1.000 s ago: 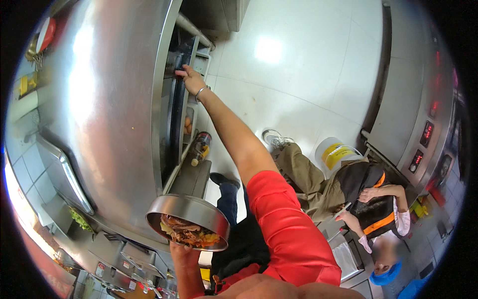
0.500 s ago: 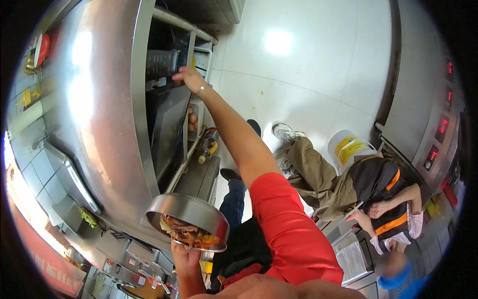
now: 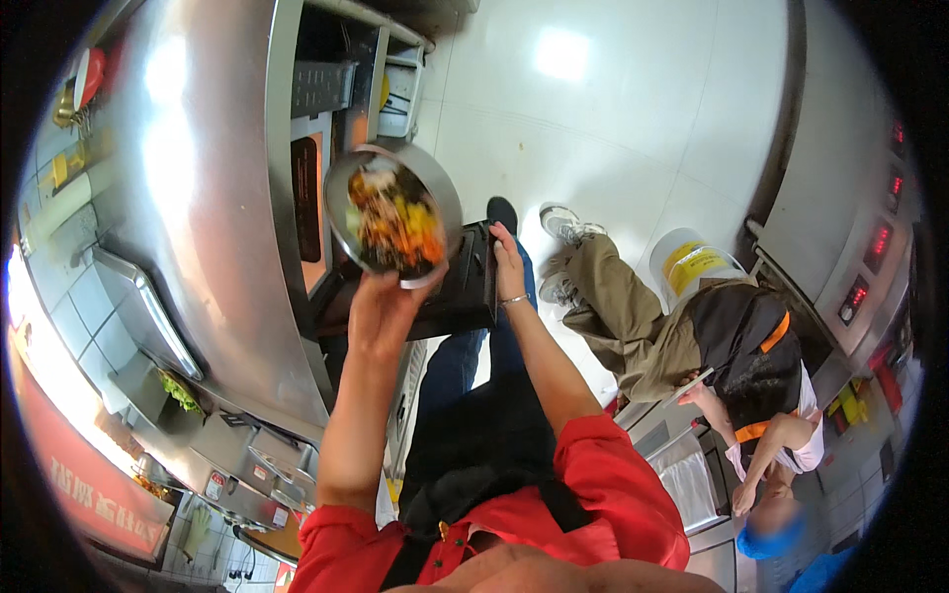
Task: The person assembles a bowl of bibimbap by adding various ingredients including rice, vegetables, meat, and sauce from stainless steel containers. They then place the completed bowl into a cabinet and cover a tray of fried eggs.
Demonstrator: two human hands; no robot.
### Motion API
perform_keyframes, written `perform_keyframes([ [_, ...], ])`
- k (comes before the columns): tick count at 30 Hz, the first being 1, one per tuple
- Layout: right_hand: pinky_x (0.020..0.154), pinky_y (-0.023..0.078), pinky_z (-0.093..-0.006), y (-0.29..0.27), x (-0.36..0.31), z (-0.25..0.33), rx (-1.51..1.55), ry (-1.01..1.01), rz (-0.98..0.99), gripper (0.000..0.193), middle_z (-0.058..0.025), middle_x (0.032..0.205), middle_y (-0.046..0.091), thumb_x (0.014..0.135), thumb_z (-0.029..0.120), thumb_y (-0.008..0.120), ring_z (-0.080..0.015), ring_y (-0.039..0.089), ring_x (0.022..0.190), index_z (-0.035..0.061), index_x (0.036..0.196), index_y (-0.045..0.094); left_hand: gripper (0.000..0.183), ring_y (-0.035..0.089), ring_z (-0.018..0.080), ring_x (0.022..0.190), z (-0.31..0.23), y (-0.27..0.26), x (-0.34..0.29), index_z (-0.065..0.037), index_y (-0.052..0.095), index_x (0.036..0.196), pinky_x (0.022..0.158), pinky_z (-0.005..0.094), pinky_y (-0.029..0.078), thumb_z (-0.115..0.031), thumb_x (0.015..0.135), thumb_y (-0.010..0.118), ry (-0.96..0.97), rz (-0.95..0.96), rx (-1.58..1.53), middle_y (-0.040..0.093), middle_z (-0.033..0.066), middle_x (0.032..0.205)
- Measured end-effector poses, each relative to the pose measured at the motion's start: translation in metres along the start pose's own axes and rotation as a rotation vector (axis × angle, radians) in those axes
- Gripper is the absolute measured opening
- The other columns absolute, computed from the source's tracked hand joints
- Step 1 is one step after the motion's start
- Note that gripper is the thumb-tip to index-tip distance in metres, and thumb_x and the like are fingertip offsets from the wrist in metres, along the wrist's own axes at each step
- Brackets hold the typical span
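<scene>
My left hand point(image 3: 388, 308) grips a round steel bowl point(image 3: 445, 188) from its near side. Inside lies mixed food point(image 3: 395, 222) with orange, yellow, green and dark pieces; the bowl is tilted and slightly blurred. Below it, a black microwave door point(image 3: 450, 314) stands swung out from under the steel counter. My right hand point(image 3: 509, 265) holds this door by its outer edge. The lit opening of the microwave point(image 3: 309, 198) shows to the left of the bowl, and part of it is hidden behind the bowl.
The steel counter point(image 3: 198, 227) runs along the left above the microwave. A white rack point(image 3: 400, 94) stands beyond it. On the right, a co-worker in a dark apron point(image 3: 741, 346) holds a flat object, near a white bucket point(image 3: 682, 262) and a unit with red displays point(image 3: 875, 247).
The microwave door has swung open, with my right hand now at its edge. My left hand has carried the bowl up and forward to the microwave opening.
</scene>
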State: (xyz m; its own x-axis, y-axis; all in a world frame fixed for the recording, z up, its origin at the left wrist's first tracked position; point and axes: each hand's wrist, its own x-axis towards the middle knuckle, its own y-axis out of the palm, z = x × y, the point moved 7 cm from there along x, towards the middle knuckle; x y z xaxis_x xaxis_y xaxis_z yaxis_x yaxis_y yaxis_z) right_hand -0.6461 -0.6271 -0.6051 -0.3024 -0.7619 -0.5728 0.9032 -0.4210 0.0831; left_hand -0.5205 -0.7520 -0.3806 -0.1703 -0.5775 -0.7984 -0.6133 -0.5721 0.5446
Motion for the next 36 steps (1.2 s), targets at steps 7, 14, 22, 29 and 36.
perform_keyframes([
  [7,0.106,0.024,-0.0298,-0.013,-0.036,-0.023,0.134,0.119,-0.040,0.032,-0.0116,0.135,0.043,0.091,0.010,0.042,-0.0222,0.037,0.126,0.0026,0.121,0.051,0.047,0.029,0.0404,0.128,-0.023,-0.046,0.090,0.014,0.028,0.128,0.109,0.0475,0.030,0.009,0.081,0.034,-0.081,0.044,-0.855,0.033,0.0265,0.133],
  [14,0.105,0.025,-0.0280,-0.008,-0.029,-0.006,0.118,0.110,-0.037,0.032,-0.0089,0.133,0.045,0.092,0.010,0.042,-0.0191,0.039,0.124,0.0005,0.122,0.050,0.035,0.047,0.0376,0.112,-0.096,-0.124,0.163,0.012,0.053,0.108,0.093,0.0501,0.047,0.005,0.074,0.048,-0.024,-0.232,-1.404,0.050,0.0225,0.112],
  [22,0.105,0.026,-0.0322,-0.003,-0.024,0.007,0.116,0.099,-0.059,0.029,-0.0118,0.133,0.044,0.093,0.014,0.044,-0.0241,0.039,0.125,0.0024,0.118,0.053,0.038,0.055,0.0307,0.103,-0.169,-0.213,0.209,0.008,0.054,0.110,0.084,0.0399,0.054,-0.006,0.077,0.064,0.343,-0.314,-1.290,0.055,0.0194,0.111],
  [29,0.104,0.027,-0.0334,0.014,0.006,0.033,0.151,0.055,-0.159,0.028,-0.0138,0.129,0.047,0.094,0.021,0.042,-0.0255,0.040,0.122,0.0029,0.111,0.057,0.023,0.056,0.0239,0.102,-0.070,0.018,0.110,0.004,0.050,0.112,0.088,0.0372,0.049,-0.009,0.094,0.045,0.056,0.134,-0.468,0.056,0.0184,0.109],
  [36,0.096,0.037,-0.0384,0.129,0.136,0.095,-0.152,-0.331,-0.025,0.036,-0.0201,0.115,0.055,0.092,0.028,0.042,-0.0340,0.050,0.109,0.0004,0.112,0.055,0.058,0.031,0.0302,0.132,-0.019,0.074,0.008,-0.003,0.039,0.134,0.107,0.0390,0.026,-0.015,0.082,0.061,0.389,0.132,2.102,0.034,0.0189,0.141],
])
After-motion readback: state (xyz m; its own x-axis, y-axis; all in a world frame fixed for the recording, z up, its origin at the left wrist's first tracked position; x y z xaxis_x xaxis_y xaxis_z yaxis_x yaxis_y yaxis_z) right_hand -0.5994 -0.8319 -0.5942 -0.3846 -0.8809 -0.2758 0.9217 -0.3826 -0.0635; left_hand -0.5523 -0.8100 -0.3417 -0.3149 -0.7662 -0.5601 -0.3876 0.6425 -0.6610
